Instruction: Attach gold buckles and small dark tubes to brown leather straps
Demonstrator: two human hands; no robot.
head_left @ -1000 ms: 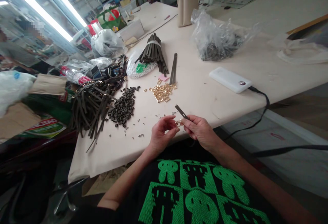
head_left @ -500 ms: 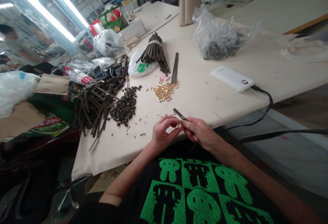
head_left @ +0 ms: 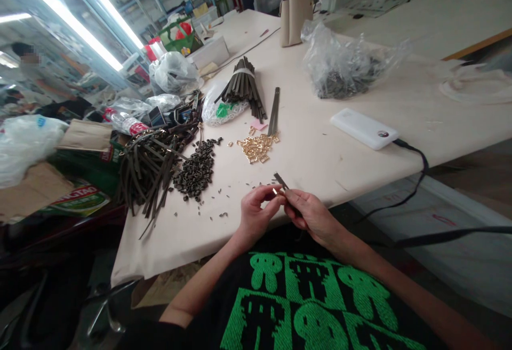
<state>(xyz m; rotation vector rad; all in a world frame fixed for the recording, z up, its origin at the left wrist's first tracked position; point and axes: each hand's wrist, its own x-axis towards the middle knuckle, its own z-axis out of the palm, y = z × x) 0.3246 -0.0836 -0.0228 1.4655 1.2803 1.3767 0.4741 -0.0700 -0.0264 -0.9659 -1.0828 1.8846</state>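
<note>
My right hand (head_left: 310, 212) pinches a narrow dark leather strap (head_left: 280, 181) whose end sticks up past my fingers. My left hand (head_left: 256, 215) meets it from the left, fingertips pinched on a small gold buckle (head_left: 275, 191) at the strap. Both hands hover at the near edge of the cream table (head_left: 320, 152). A heap of gold buckles (head_left: 256, 146) lies just beyond my hands. To the left sit a pile of small dark loops (head_left: 195, 169) and a tangle of dark straps (head_left: 150, 166).
A tied bundle of dark strips (head_left: 243, 85) and a single strip (head_left: 273, 111) lie further back. A white power bank (head_left: 363, 128) with a black cable (head_left: 412, 190) is at the right. Clear plastic bags (head_left: 344, 64), a beige bag (head_left: 296, 11) and boxes crowd the far and left sides.
The hands stay together on the strap and buckle; the strap's free end shows shorter above my right fingers. The view has shifted slightly.
</note>
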